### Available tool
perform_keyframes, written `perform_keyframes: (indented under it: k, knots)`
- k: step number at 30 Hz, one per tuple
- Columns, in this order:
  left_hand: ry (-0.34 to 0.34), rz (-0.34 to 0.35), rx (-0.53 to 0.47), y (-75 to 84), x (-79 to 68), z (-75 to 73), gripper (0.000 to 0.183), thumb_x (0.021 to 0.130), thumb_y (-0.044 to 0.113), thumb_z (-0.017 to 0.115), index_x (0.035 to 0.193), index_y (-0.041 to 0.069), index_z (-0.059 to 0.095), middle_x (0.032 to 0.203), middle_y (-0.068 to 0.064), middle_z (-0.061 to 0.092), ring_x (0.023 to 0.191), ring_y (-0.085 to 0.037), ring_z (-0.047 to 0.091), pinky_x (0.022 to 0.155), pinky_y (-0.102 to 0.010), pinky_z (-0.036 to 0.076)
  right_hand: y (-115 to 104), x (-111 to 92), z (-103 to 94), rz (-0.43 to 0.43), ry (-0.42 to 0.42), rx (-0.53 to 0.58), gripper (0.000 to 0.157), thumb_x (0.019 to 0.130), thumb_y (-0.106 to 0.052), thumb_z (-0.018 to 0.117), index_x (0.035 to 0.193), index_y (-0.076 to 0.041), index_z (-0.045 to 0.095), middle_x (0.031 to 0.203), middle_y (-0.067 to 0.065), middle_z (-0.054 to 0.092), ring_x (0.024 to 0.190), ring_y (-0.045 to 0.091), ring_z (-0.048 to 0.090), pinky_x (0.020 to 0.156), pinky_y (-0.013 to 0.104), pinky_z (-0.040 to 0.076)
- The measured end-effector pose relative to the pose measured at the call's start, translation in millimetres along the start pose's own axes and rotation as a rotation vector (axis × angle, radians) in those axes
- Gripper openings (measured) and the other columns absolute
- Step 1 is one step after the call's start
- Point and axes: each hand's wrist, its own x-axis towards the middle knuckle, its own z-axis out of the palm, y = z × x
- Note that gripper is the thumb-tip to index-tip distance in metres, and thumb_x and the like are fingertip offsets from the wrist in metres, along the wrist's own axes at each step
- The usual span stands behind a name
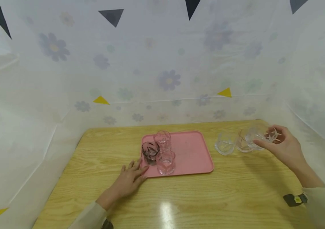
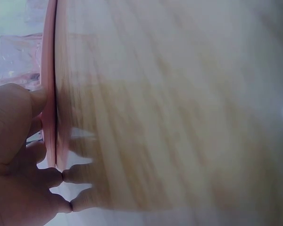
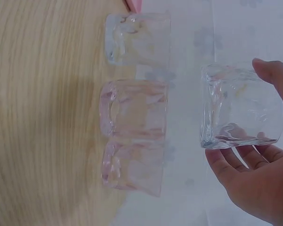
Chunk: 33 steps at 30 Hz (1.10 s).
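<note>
My right hand (image 1: 286, 149) holds a clear glass (image 3: 243, 108) in the air, thumb on one side and fingers on the other. Below it on the table stand a clear glass (image 1: 224, 147) and two pinkish glasses, one pink glass (image 3: 134, 110) beside another pink glass (image 3: 132, 167). My left hand (image 1: 126, 182) rests at the near left corner of a pink tray (image 1: 192, 152), fingers spread and touching its rim. Grouped on the tray's left part are a dark grey glass (image 1: 151, 153), a pink glass (image 1: 162, 138) behind it and a pale pink glass (image 1: 166, 163) in front.
The wooden table (image 1: 208, 197) carries the tray and glasses. White flowered sheeting (image 1: 139, 73) encloses the table at the back and both sides. A band with a dark case (image 1: 292, 199) is on the right wrist.
</note>
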Motion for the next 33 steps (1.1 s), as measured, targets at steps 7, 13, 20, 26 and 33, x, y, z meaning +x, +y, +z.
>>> perform_keyframes:
  k: [7, 13, 20, 26, 33]
  knots:
    - [0.003, -0.009, -0.016, -1.2, -2.2, 0.6, 0.046, 0.111, 0.034, 0.054, 0.153, 0.016, 0.057, 0.172, -0.022, 0.024, 0.155, -0.059, 0.023, 0.120, -0.083, 0.008, 26, -5, -14.8, 0.059, 0.029, -0.032, 0.057, 0.095, -0.042, 0.080, 0.138, -0.026, 0.047, 0.110, -0.022, 0.052, 0.085, -0.006, 0.052, 0.060, 0.019, 0.047]
    - [0.008, -0.006, -0.006, -1.5, -1.9, 0.8, 0.046, 0.111, 0.034, 0.054, 0.153, 0.017, 0.057, 0.172, -0.022, 0.025, 0.154, -0.059, 0.024, 0.119, -0.084, 0.008, 54, -8, -18.3, 0.107, 0.070, -0.050, 0.054, 0.094, -0.044, 0.080, 0.132, -0.028, 0.047, 0.107, -0.024, 0.049, 0.082, -0.007, 0.050, 0.059, 0.017, 0.046]
    - [0.009, -0.007, -0.009, -0.9, -1.5, -0.3, 0.046, 0.111, 0.034, 0.054, 0.152, 0.016, 0.057, 0.172, -0.022, 0.025, 0.154, -0.059, 0.023, 0.119, -0.084, 0.008, 73, -10, -19.9, 0.143, 0.062, -0.077, 0.071, 0.094, -0.047, 0.078, 0.142, -0.009, 0.042, 0.117, -0.010, 0.048, 0.087, -0.010, 0.041, 0.059, 0.014, 0.046]
    - [0.005, 0.002, -0.010, 0.6, -1.7, -0.8, 0.046, 0.110, 0.033, 0.055, 0.153, 0.016, 0.057, 0.171, -0.023, 0.026, 0.154, -0.060, 0.024, 0.120, -0.084, 0.008, 85, -10, -20.5, 0.196, 0.036, -0.109, 0.091, 0.095, -0.050, 0.076, 0.153, 0.004, 0.032, 0.127, 0.014, 0.053, 0.093, -0.002, 0.043, 0.060, 0.019, 0.045]
    - [0.005, 0.003, -0.010, 2.0, -1.6, -0.9, 0.046, 0.111, 0.034, 0.054, 0.153, 0.014, 0.057, 0.171, -0.023, 0.026, 0.154, -0.060, 0.024, 0.119, -0.084, 0.009, 99, -8, -17.7, 0.245, 0.003, -0.128, 0.091, 0.097, -0.053, 0.071, 0.151, 0.008, 0.031, 0.146, 0.037, 0.044, 0.118, 0.050, 0.041, 0.078, 0.050, 0.048]
